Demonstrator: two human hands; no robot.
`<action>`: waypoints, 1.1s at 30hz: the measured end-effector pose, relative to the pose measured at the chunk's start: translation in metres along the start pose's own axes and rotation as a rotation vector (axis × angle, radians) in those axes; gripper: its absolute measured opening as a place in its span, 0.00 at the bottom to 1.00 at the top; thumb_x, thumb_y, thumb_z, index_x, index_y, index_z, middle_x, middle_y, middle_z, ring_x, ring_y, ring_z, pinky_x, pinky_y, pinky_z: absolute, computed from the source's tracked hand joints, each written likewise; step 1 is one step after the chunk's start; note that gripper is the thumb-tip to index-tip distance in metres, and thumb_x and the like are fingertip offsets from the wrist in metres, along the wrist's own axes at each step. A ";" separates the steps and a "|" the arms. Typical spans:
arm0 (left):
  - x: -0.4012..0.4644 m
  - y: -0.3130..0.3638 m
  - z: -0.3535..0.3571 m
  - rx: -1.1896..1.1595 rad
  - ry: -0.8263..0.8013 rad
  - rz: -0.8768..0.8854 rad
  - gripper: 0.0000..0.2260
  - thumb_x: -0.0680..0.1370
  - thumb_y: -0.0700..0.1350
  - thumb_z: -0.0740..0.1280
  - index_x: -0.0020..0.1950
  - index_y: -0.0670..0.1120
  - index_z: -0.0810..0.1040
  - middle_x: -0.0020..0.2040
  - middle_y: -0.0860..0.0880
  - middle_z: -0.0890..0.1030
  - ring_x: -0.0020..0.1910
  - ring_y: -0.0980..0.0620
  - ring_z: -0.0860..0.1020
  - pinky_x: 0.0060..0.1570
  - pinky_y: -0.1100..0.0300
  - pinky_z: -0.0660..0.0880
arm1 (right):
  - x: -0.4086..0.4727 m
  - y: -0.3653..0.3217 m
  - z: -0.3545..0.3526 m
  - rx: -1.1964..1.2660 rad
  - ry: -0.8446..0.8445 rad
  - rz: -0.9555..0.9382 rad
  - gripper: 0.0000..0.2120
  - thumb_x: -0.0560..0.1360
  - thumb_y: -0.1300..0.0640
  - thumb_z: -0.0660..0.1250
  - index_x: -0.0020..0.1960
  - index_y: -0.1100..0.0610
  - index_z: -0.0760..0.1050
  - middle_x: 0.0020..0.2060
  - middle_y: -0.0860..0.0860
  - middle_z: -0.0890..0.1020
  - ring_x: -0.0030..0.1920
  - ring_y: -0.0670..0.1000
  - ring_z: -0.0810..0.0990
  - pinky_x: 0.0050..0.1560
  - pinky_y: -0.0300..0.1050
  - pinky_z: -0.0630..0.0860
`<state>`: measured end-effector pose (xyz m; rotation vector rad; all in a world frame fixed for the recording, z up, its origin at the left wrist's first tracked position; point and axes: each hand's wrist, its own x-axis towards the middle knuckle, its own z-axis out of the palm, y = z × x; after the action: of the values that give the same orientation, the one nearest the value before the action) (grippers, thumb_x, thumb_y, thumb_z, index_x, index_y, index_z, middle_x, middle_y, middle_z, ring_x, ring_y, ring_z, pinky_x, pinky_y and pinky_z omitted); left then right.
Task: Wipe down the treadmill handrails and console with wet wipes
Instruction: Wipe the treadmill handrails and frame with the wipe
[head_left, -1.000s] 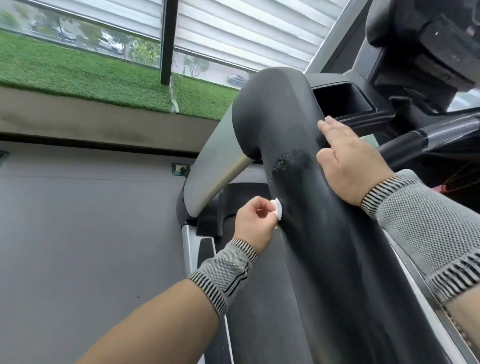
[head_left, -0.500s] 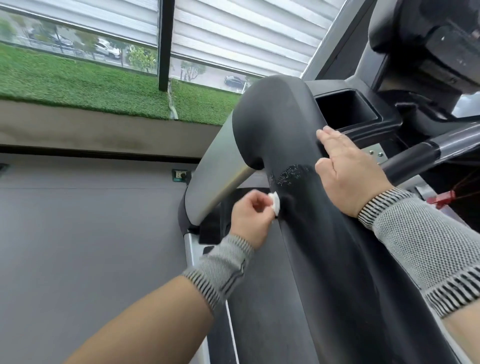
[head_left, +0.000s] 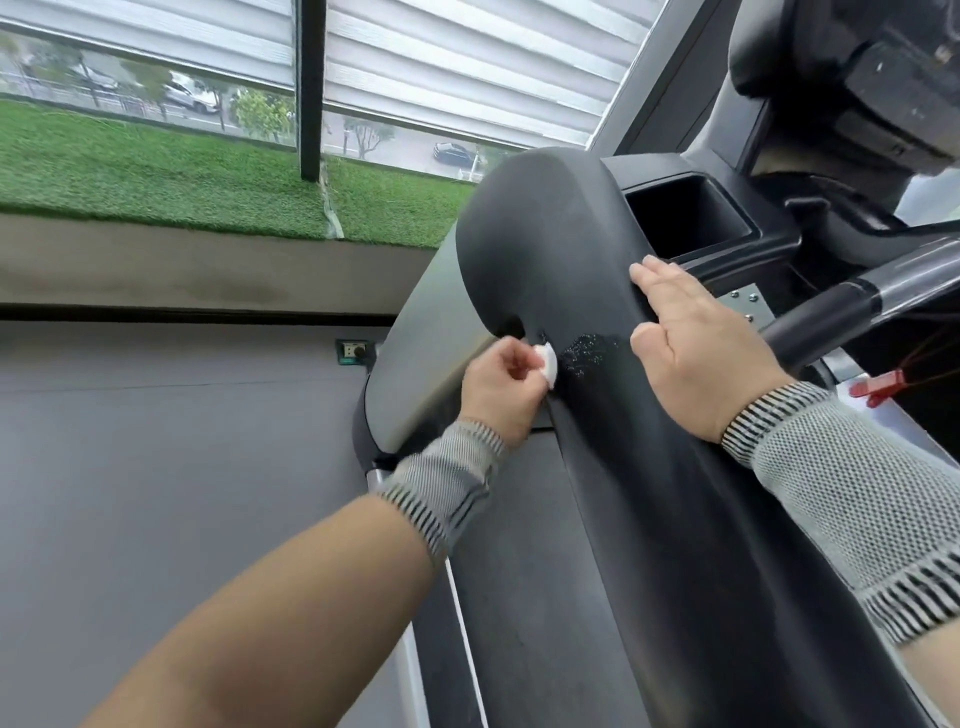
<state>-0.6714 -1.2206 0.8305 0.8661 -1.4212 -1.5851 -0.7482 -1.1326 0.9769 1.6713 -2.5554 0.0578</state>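
Observation:
A thick black padded handrail (head_left: 675, 519) runs from the lower right up to a bend near the middle of the view. My left hand (head_left: 498, 387) pinches a small folded white wet wipe (head_left: 704, 364) against the rail's left side, just below the bend. Beside the wipe the rail shows a wet, speckled patch (head_left: 592, 351). My right hand (head_left: 701, 343) lies flat on top of the rail with straight fingers. The dark console (head_left: 857, 88) sits at the upper right, with a black cup-holder recess (head_left: 685, 218) below it.
A grey upright (head_left: 415, 353) supports the rail's bend. A black and silver crossbar (head_left: 857, 306) and a red safety clip (head_left: 880, 389) lie to the right. The treadmill deck (head_left: 519, 571) is below, grey floor to the left, window and green turf beyond.
My left hand has slid the wipe up along the rail's left side towards the bend. My right hand has stayed flat on the rail. The view has shifted slightly.

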 end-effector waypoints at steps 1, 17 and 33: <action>-0.016 -0.002 -0.003 -0.004 -0.034 0.023 0.15 0.71 0.32 0.67 0.33 0.51 0.72 0.31 0.51 0.75 0.31 0.55 0.73 0.38 0.61 0.73 | 0.000 0.000 0.000 0.002 0.008 -0.002 0.28 0.77 0.52 0.50 0.76 0.58 0.56 0.76 0.51 0.57 0.76 0.46 0.51 0.70 0.34 0.44; 0.021 0.028 0.002 0.105 -0.005 0.083 0.13 0.71 0.38 0.69 0.31 0.53 0.72 0.31 0.53 0.75 0.31 0.57 0.73 0.41 0.60 0.75 | 0.000 0.001 -0.002 0.107 0.039 0.040 0.25 0.79 0.60 0.53 0.75 0.58 0.57 0.76 0.51 0.57 0.75 0.44 0.53 0.69 0.33 0.47; 0.013 0.052 0.009 0.189 0.050 0.154 0.11 0.71 0.43 0.69 0.31 0.53 0.71 0.32 0.55 0.75 0.33 0.56 0.74 0.41 0.62 0.73 | 0.003 0.007 -0.004 0.269 0.091 0.029 0.23 0.79 0.61 0.53 0.74 0.59 0.59 0.74 0.52 0.62 0.74 0.46 0.57 0.69 0.32 0.48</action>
<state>-0.6779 -1.2300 0.8839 0.8757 -1.5805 -1.3219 -0.7557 -1.1320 0.9809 1.6697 -2.5977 0.4878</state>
